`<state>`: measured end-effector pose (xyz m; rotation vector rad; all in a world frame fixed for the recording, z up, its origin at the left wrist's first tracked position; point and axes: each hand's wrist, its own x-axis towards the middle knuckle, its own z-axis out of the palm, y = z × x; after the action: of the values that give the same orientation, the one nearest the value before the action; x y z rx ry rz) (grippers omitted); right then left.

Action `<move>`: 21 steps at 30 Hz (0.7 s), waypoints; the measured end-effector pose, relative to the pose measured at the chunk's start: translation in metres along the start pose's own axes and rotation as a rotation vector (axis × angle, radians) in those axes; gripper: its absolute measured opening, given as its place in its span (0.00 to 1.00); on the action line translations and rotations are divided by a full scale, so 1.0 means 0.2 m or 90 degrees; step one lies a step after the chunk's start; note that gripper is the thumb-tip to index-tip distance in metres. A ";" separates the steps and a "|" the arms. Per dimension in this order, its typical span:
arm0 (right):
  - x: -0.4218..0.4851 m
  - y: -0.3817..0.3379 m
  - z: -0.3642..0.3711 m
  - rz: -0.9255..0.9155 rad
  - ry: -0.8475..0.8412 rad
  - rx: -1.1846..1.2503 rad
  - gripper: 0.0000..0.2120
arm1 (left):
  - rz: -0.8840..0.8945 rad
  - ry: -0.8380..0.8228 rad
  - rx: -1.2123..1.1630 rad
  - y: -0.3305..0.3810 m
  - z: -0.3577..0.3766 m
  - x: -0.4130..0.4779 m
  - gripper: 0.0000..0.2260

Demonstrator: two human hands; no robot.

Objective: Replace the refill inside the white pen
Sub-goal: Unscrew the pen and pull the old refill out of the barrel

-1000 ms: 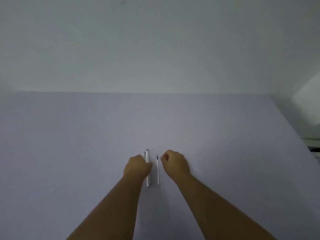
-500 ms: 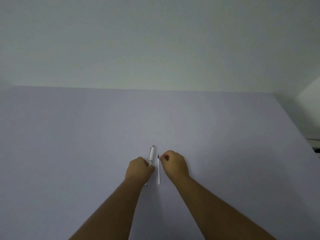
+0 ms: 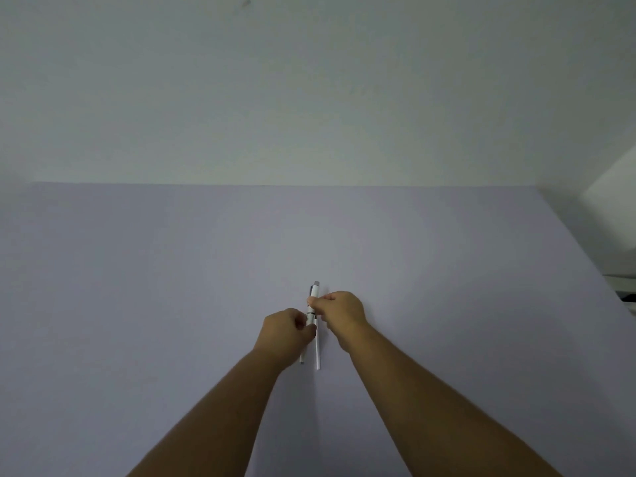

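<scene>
The white pen (image 3: 314,293) is lifted off the pale lavender table (image 3: 137,287), its grey clicker end pointing away from me and its tip sticking out below my left fist. My left hand (image 3: 285,330) is closed around the pen's lower half. My right hand (image 3: 342,313) pinches the pen's upper half just above a dark band. A thin white refill (image 3: 317,352) lies flat on the table between my wrists, partly hidden by my hands.
A plain wall rises behind the table's far edge (image 3: 275,184). The table's right edge (image 3: 585,256) runs diagonally, with a white block (image 3: 612,187) and dark items (image 3: 628,297) beyond it.
My left hand has raised the pen off the table and tilted it. My right hand has left the refill's side and taken hold of the pen's upper part. The refill stayed put.
</scene>
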<state>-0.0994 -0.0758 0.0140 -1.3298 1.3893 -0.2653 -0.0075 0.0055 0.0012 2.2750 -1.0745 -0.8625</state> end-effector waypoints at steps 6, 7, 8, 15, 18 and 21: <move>-0.01 0.02 0.00 0.053 0.079 0.083 0.12 | 0.004 -0.114 0.030 0.00 -0.03 -0.01 0.04; 0.01 0.02 -0.03 0.049 0.096 0.062 0.11 | -0.004 -0.127 0.015 -0.01 -0.03 -0.03 0.04; 0.02 0.02 -0.06 0.032 0.095 0.005 0.11 | -0.018 -0.129 -0.013 -0.02 -0.02 -0.04 0.04; 0.02 0.14 -0.12 -0.053 0.028 -0.382 0.16 | -0.044 -0.077 -0.074 -0.01 -0.06 -0.05 0.05; 0.02 0.16 -0.10 -0.074 0.038 -0.405 0.11 | -0.036 -0.071 -0.053 -0.01 -0.07 -0.06 0.05; 0.02 0.17 -0.09 -0.086 0.046 -0.435 0.09 | -0.033 -0.065 -0.031 -0.02 -0.07 -0.06 0.06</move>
<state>-0.1308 -0.0765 -0.0091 -1.9915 1.5167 0.0912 -0.0024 0.0198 0.0119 2.2483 -1.0311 -1.0249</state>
